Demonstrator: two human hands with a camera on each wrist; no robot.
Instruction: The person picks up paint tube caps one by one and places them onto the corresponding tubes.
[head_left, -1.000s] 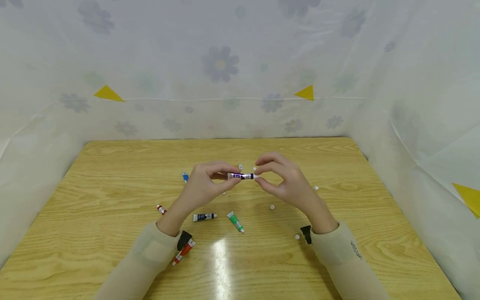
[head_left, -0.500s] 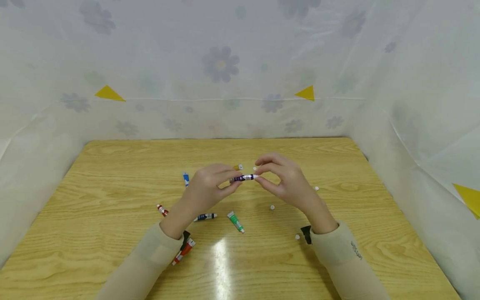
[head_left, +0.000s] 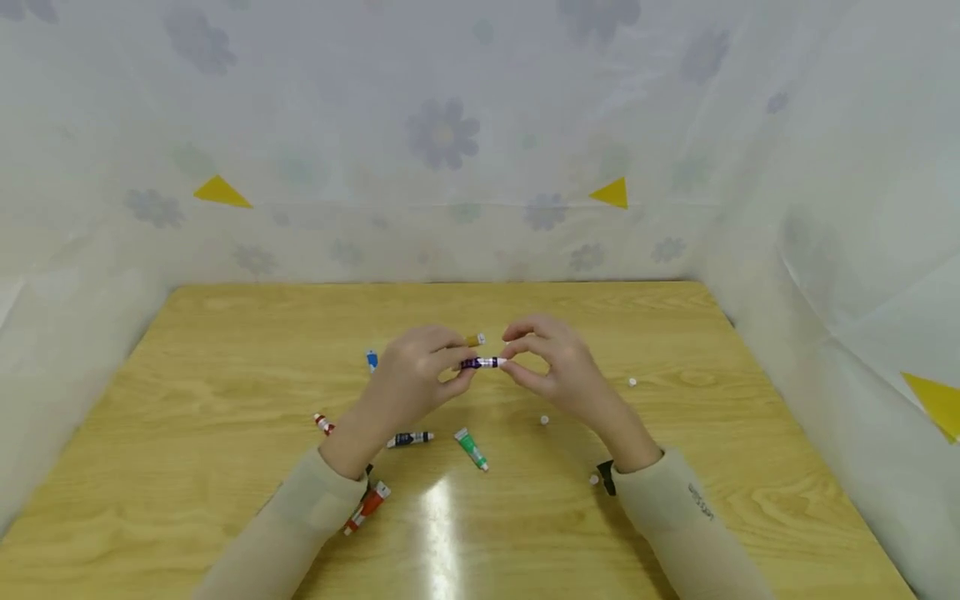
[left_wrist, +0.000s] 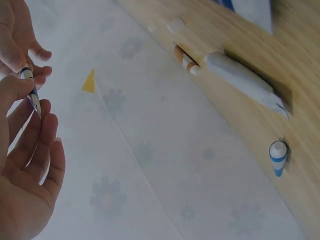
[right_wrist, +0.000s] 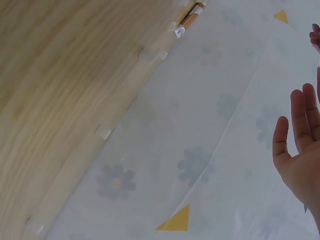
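The left hand [head_left: 420, 367] pinches a small purple tube [head_left: 480, 362] up above the middle of the worktop [head_left: 225, 350]. The right hand [head_left: 555, 367] pinches the tube's right end with curled fingers. A green tube [head_left: 472, 447] lies nearer on the worktop.

Wooden table [head_left: 225, 350] with scattered small paint tubes: green [head_left: 471, 447], black [head_left: 409, 438], orange-red [head_left: 365, 507], blue [head_left: 371, 360]; tiny white caps, probably [head_left: 544, 420]; floral translucent sheet [head_left: 442, 133] behind.
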